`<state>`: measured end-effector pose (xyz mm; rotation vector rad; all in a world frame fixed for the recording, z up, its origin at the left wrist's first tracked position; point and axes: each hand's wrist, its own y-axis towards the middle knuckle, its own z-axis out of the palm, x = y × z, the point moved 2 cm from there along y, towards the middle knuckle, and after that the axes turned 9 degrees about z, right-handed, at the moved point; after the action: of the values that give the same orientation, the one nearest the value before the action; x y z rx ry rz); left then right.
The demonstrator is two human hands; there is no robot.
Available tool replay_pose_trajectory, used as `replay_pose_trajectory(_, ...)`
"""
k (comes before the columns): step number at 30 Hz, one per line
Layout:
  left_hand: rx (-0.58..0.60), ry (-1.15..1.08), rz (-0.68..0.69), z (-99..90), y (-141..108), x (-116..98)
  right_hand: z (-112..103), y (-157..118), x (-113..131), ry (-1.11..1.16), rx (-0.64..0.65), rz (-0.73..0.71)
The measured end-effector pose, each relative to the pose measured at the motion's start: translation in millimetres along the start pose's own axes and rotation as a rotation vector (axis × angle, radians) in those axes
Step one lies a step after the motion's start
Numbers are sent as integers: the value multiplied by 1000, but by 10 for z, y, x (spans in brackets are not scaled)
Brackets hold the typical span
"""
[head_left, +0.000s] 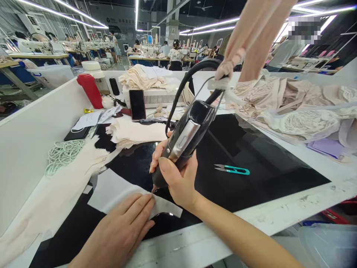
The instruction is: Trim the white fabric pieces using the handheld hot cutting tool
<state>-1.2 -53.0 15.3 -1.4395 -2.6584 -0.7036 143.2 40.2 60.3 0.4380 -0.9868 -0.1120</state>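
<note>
My right hand is wrapped around a black, corded handheld tool with a silver lever and a narrow tip. The tool leans, its tip touching a white fabric piece at the upper edge. My left hand lies flat on that fabric with fingers stretched out, fingertips right beside the tip. Under the fabric is a glossy black board. Strips of beige cloth tied to the tool's cord end hold it from above. Teal thread snips lie on the board to the right of my right hand.
Beige cut pieces are stacked behind the fabric. At left are mint cord and long beige cloth. A phone leans on a white vented box, near a red tumbler. Lace bra parts pile up at right.
</note>
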Motion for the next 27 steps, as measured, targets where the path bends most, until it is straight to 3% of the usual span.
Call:
replay_pose_trajectory(17,31,-67,-30,24,-3,-7,32,-17,26,-34,-29,22)
replay_pose_trajectory(27,26,-116,-61,-15,-10,45,-181,-224,233,-10,-28,-12)
